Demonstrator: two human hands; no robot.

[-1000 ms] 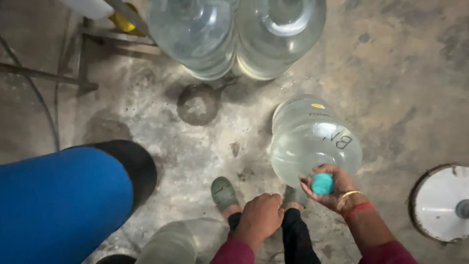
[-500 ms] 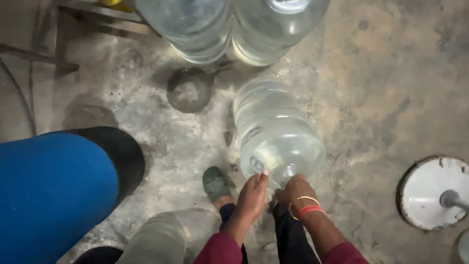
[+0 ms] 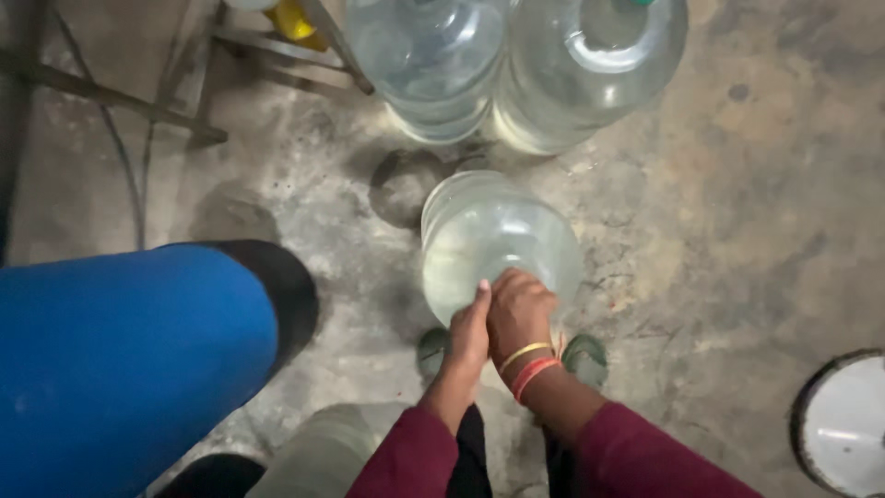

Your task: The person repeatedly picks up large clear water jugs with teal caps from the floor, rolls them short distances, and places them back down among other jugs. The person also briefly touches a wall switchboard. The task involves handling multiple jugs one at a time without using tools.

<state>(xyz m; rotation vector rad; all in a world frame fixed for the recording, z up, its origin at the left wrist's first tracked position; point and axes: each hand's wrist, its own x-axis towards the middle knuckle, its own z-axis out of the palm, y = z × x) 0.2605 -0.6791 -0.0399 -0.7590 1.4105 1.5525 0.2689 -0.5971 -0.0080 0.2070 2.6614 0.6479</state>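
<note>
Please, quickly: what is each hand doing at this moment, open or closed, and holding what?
Left hand: flat open, pressed on top of the clear water jug.
Right hand: closed over the jug's top.

Landmark: the water jug (image 3: 493, 235) standing on the floor (image 3: 737, 212); both hands, left hand (image 3: 470, 327) and right hand (image 3: 518, 312), rest on its near top; two more jugs (image 3: 516, 65) stand behind it; a drum (image 3: 120, 360) lies to its left; a round disc (image 3: 843, 420) sits to its near right.
</note>
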